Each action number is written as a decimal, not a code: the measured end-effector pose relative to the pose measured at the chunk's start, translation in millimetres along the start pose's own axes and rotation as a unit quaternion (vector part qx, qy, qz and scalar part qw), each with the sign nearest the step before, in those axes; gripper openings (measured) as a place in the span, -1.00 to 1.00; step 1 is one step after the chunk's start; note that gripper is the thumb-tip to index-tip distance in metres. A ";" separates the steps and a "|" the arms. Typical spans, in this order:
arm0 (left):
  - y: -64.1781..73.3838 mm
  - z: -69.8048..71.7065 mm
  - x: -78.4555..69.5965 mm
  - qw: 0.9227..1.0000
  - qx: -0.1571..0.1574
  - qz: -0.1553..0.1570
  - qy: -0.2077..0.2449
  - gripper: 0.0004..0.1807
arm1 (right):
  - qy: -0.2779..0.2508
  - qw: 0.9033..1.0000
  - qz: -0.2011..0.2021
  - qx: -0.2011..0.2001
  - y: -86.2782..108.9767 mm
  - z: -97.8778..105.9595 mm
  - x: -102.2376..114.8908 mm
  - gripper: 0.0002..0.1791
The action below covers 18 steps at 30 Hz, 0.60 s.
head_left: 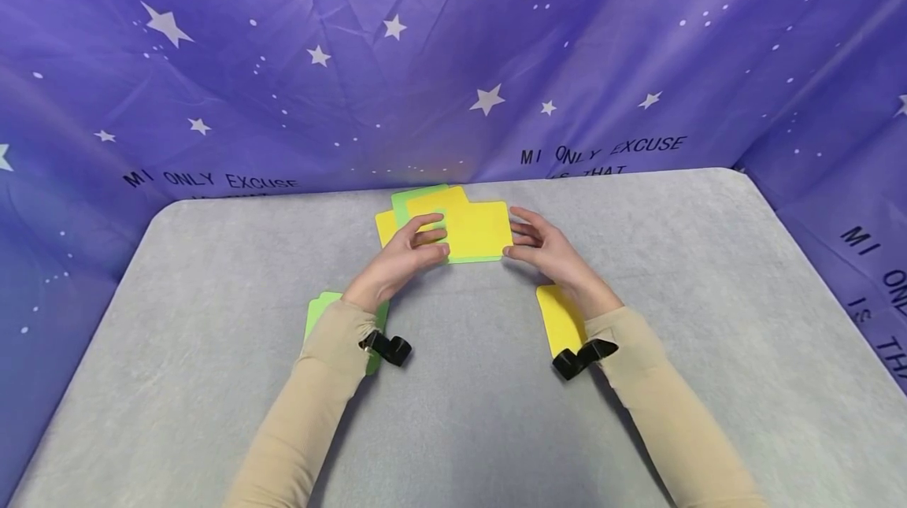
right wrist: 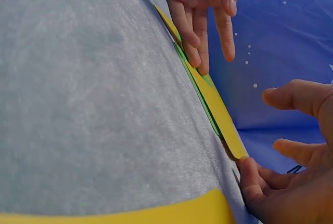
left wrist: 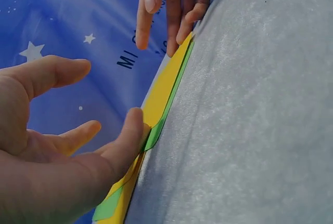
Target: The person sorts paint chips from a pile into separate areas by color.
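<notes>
A yellow card [head_left: 478,228] lies on top of an overlapping pile of cards near the table's back edge. Beneath its near edge shows a thin strip of a green card [head_left: 476,260]. My left hand [head_left: 402,256] is over the pile's left part, fingers apart and slightly bent, its fingertips right at the top card's left end. At the opposite end is my right hand [head_left: 553,252], its fingers loosely spread and its thumb tip at the card's right edge. In the right wrist view, a fingertip meets the near corner of that yellow card [right wrist: 221,115].
Green cards [head_left: 319,311] lie partly under my left forearm. Another yellow card [head_left: 560,319] sits beneath my right wrist. The grey table [head_left: 453,413] ends at a purple star-printed curtain [head_left: 425,59] behind. Each wrist wears a small black camera.
</notes>
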<state>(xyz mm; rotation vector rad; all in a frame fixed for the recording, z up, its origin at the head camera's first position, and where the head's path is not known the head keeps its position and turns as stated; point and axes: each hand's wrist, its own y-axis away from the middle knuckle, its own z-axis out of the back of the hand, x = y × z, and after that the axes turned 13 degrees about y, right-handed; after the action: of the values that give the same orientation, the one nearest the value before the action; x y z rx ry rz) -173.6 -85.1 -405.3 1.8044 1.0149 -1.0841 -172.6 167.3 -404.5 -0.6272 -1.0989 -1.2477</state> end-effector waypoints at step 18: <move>6.9 3.1 5.0 0.996 0.002 0.005 0.089 -0.35 | -0.065 0.997 -0.006 -0.048 10.5 -4.7 -7.2 -0.37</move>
<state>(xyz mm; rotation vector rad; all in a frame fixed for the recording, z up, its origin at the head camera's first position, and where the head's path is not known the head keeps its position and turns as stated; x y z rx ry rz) -166.8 -89.3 -409.4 1.9336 1.1079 -0.9326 -160.8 168.9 -410.9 -0.7855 -1.1564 -1.2906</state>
